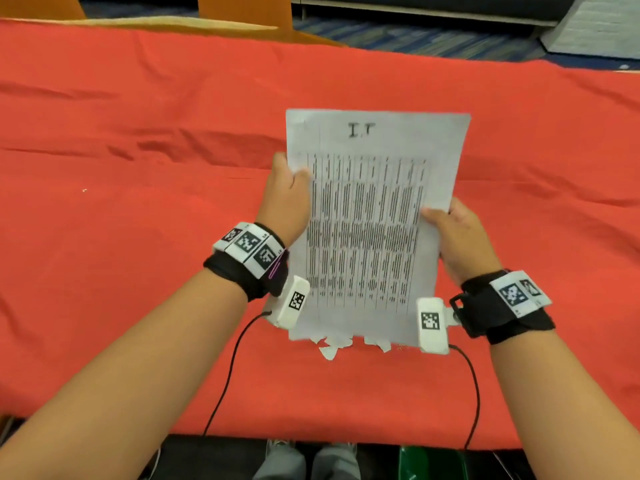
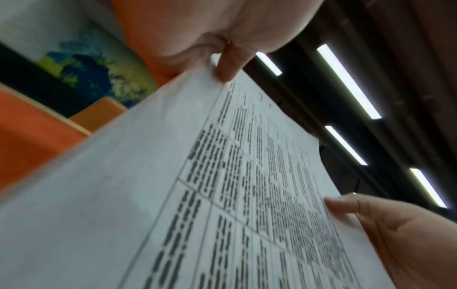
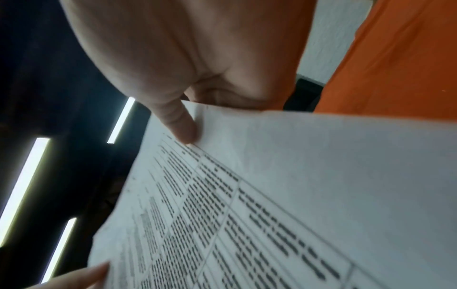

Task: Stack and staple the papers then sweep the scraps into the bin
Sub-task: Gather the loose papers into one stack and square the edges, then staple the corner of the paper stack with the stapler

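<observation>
I hold up a stack of printed papers (image 1: 370, 216), a table of dark rows under a handwritten heading, raised above the red tablecloth (image 1: 138, 150). My left hand (image 1: 289, 188) grips its left edge, thumb (image 2: 228, 64) on the front. My right hand (image 1: 453, 230) grips the right edge lower down, thumb (image 3: 180, 125) pressed on the sheet. White torn paper scraps (image 1: 337, 344) lie on the cloth just below the stack's bottom edge. In the left wrist view the papers (image 2: 222, 195) fill the frame; in the right wrist view the papers (image 3: 296, 195) do likewise.
The table's far edge (image 1: 311, 32) runs along the top, with orange chair backs (image 1: 242, 10) behind it. A green object (image 1: 426, 462) sits below the near table edge by my knees. A tiny white speck (image 1: 84, 190) lies at the left.
</observation>
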A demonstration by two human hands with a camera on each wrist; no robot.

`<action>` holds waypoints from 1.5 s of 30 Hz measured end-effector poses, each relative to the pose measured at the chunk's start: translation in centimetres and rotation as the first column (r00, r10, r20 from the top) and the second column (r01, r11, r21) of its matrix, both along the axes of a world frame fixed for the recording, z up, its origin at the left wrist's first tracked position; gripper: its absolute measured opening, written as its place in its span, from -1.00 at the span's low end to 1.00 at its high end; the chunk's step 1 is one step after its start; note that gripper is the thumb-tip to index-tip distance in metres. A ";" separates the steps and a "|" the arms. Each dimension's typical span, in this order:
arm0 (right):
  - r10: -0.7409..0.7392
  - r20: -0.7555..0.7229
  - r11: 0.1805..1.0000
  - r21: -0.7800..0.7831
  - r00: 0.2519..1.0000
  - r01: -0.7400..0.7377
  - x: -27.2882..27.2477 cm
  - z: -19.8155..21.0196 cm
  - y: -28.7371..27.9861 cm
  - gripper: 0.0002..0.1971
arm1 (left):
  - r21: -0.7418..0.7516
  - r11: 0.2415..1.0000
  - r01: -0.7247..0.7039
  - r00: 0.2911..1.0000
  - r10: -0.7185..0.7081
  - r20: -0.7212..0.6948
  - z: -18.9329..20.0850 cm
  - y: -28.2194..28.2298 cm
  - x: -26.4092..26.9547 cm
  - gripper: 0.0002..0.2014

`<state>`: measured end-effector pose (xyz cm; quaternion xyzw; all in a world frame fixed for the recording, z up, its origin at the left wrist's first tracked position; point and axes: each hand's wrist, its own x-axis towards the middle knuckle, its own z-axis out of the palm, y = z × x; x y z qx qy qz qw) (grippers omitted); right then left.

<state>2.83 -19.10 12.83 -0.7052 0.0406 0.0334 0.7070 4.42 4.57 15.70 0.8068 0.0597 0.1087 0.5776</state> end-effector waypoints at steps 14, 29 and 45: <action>-0.091 -0.473 0.947 -0.312 0.876 -0.071 -0.4 -16.0 0.1 -0.88 | 0.002 1.000 0.019 0.741 -0.012 -0.671 -15.9 -0.4 -1.4 -0.54; -0.440 -0.216 0.533 -0.844 0.871 0.060 0.0 -13.9 -9.3 -0.55 | -0.005 0.999 -0.037 0.747 0.025 -0.665 -18.6 -0.5 -0.4 -0.59; -0.474 -0.256 0.669 -0.727 0.843 0.156 1.4 -10.7 -9.9 -0.48 | -0.069 0.996 -0.048 0.819 0.000 -0.574 -18.8 0.0 -1.1 -0.88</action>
